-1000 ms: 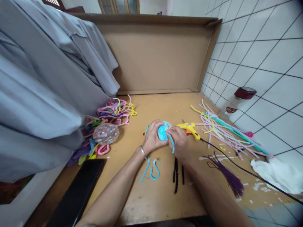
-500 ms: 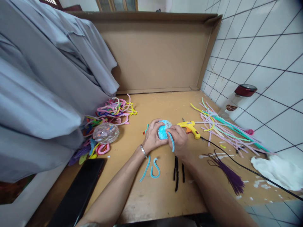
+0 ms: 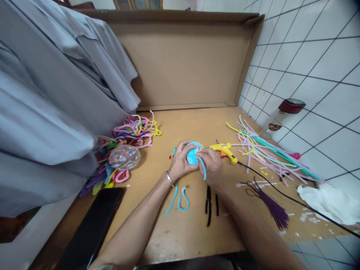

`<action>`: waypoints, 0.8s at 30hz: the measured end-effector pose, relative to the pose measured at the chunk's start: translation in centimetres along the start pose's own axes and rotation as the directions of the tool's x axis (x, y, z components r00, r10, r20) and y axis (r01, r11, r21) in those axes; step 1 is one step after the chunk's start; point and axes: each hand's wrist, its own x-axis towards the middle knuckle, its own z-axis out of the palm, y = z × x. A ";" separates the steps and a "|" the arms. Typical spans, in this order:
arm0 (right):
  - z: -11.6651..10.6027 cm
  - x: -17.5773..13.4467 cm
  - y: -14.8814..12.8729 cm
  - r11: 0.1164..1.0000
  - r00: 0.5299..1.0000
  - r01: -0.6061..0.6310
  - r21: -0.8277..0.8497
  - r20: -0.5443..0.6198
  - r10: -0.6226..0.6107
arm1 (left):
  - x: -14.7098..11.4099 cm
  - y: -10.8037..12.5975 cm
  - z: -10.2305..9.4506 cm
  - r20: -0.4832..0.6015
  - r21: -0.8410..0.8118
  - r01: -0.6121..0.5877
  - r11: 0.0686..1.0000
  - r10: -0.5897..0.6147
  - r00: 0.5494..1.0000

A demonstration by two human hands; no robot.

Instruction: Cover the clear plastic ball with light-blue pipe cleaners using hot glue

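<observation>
My left hand (image 3: 180, 159) is wrapped round a small rounded piece covered in light-blue pipe cleaner (image 3: 192, 156), with a clear part showing at its upper right. Against the right side of that piece, my right hand (image 3: 211, 164) pinches a blue pipe cleaner end (image 3: 203, 169), which hangs down from the fingers. Right beyond that hand lies a yellow glue gun (image 3: 226, 152) with a black cord. On the table below my hands are a straight blue pipe cleaner (image 3: 171, 201), a hooked blue one (image 3: 184, 202) and several short black pieces (image 3: 208, 206).
Left are a phone (image 3: 91, 225), a clear faceted bowl (image 3: 125, 157) and tangled colourful pipe cleaners (image 3: 135, 129) by a grey cloth. Right lie pastel pipe cleaners (image 3: 261, 150), a purple tassel (image 3: 270, 204), white tissue (image 3: 327, 202) and a red-lidded jar (image 3: 282, 114). A cardboard wall (image 3: 185, 63) stands behind.
The view has shifted very slightly. Both hands keep their hold on the blue piece and the pipe cleaner end, almost unmoved.
</observation>
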 end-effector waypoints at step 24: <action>-0.2 0.2 -0.1 1.000 1.000 0.002 -0.012 -0.030 -0.003 | -0.1 -0.3 0.2 -0.024 0.025 -0.032 0.999 0.033 0.999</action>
